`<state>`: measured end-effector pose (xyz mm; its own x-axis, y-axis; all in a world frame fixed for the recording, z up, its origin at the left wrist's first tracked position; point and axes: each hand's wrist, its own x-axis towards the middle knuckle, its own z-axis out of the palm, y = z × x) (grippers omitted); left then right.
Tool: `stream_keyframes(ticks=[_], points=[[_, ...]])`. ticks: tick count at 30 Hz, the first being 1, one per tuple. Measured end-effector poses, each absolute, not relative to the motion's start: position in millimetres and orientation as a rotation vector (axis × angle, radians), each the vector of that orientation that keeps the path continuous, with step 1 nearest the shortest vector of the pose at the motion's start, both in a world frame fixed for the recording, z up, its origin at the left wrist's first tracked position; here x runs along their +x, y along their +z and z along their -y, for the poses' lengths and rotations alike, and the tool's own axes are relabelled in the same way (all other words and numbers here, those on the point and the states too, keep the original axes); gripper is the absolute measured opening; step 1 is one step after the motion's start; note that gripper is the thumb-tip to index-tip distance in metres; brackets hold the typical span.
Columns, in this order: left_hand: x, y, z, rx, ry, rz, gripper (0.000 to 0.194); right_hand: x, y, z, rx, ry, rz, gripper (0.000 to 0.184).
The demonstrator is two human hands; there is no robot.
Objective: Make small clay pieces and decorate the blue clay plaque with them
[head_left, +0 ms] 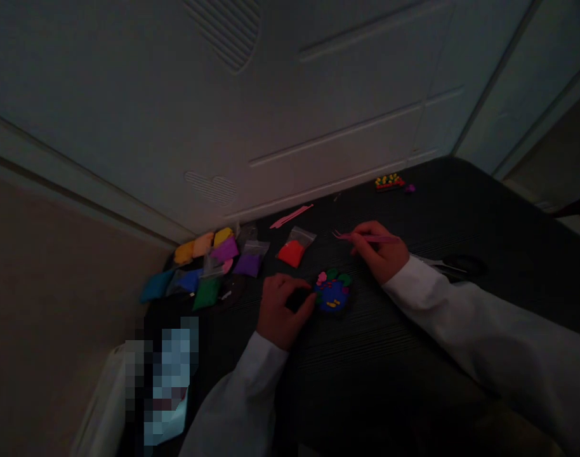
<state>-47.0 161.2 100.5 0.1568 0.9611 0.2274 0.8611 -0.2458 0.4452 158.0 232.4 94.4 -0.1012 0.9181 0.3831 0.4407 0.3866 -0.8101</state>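
On the dark worktop, a blue disc is set just beside the left hand, whose grip cannot be told; light bracing is advised while the pink tool is pinched in the right hand.

On my feed I see a matt, finely grooved table, a smooth plastic tool, clear plastic bags, a matt clay-like piece, cloth sleeves and a ridged panel.
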Motion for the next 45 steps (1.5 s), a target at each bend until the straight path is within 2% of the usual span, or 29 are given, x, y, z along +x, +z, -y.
stream_keyframes(ticks=[6,14,45], points=[[-51.2,98.0,-162.5,2.245,0.753,-1.827,0.018,160.0,85.4,-240.9,-1.234,0.804,1.519,0.022],[-54.3,97.6,-161.2,2.283,0.658,-1.824,0.027,160.3,80.1,-252.1,-1.116,0.984,1.21,0.022],[-50.9,96.8,-161.4,2.306,0.757,-1.806,0.024,159.8,80.4,-252.5,-1.08,0.947,1.161,0.022]])
